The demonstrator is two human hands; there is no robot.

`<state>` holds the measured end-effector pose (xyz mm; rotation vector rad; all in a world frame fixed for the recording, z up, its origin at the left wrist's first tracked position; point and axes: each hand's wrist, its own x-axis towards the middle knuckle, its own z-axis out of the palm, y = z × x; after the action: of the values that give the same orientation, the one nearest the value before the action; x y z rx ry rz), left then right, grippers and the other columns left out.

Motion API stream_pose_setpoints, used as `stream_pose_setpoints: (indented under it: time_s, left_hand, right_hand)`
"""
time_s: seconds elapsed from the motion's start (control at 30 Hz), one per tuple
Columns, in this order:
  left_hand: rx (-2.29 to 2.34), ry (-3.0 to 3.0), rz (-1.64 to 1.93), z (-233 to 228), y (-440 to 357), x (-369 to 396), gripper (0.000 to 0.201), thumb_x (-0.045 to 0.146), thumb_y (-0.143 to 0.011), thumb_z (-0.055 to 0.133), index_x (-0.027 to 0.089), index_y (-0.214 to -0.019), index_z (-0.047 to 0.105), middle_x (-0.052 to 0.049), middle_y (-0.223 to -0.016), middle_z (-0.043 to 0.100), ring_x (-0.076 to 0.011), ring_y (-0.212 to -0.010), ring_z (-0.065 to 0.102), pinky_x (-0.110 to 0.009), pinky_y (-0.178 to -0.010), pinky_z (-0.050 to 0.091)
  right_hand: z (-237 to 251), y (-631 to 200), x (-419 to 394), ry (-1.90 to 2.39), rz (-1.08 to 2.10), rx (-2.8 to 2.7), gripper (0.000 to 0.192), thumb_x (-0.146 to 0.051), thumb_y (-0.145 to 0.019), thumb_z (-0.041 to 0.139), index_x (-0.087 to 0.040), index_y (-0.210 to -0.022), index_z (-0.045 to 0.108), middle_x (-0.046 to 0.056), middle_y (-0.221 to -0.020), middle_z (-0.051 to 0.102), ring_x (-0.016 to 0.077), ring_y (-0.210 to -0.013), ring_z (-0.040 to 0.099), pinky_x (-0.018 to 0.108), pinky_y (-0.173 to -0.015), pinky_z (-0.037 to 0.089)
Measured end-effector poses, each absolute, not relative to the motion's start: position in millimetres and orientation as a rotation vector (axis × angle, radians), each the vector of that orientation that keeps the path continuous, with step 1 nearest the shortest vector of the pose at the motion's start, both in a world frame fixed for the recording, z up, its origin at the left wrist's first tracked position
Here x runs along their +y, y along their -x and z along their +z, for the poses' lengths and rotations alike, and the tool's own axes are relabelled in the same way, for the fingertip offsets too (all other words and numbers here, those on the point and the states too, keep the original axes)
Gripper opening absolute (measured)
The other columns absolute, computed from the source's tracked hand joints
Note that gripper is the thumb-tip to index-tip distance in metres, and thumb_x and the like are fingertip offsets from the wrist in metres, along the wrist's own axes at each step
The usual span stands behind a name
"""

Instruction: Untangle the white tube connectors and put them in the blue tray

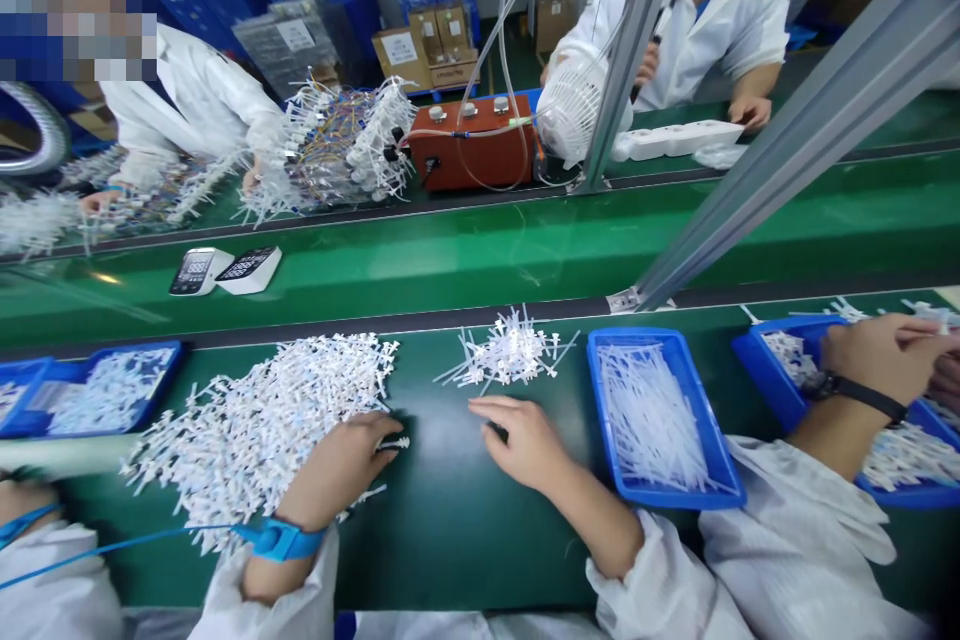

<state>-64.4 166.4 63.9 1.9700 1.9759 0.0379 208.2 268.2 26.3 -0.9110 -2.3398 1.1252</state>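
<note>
I see the pile [262, 410] at left, the tube tray [679, 497] right, the cluster [515, 350] between, the belt [420, 265] far.

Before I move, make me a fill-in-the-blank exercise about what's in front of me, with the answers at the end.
1. Of the two loose white piles, your left hand is nearer the ____ one.
2. The wristband on that arm is coloured ____.
3. The blue tray of thin pale tubes lies to the ____ of your right hand.
4. The number of white devices with screens on the green strip is ____.

Missing words: larger; blue; right; two.
</note>
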Motion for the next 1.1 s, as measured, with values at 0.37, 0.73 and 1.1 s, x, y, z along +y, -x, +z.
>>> stream_pose_setpoints:
  time_s: [0.37,0.73,1.1]
  left_hand:
    - [1.801,-2.125,0.3,76.6,32.9,176.6,0.02,0.03,-0.096,0.045,0.023,-0.098,0.064,-0.005,-0.096,0.066,-0.0187,-0.09,0.061,-0.033,-0.082,0.048]
    - [1.731,-2.267,0.642,61.5,-15.7,205.0,0.02,0.035,-0.095,0.052,0.023,-0.108,0.062,-0.002,-0.09,0.072,-0.0161,-0.081,0.066,-0.031,-0.079,0.049]
    - [1.703,-2.253,0.523,55.6,-12.7,208.6,0.017,0.031,-0.093,0.058,0.024,-0.107,0.062,-0.001,-0.097,0.072,-0.017,-0.087,0.066,-0.032,-0.081,0.049]
  right_hand:
    - [30.1,-207.6,264.7,0.808,1.05,-2.451,0.023,-0.027,-0.092,0.052,-0.023,-0.083,0.073,-0.001,-0.116,0.068,0.0163,-0.105,0.062,0.027,-0.091,0.046]
    - [37.0,-207.5,271.0,0.915,1.328,-2.162,0.025,-0.033,-0.096,0.05,-0.019,-0.085,0.068,-0.002,-0.074,0.069,0.0094,-0.066,0.061,0.018,-0.062,0.041]
    - [36.4,-207.3,267.5,0.982,1.24,-2.136,0.013,-0.027,-0.083,0.062,-0.023,-0.092,0.071,-0.002,-0.077,0.07,0.01,-0.066,0.062,0.018,-0.065,0.043]
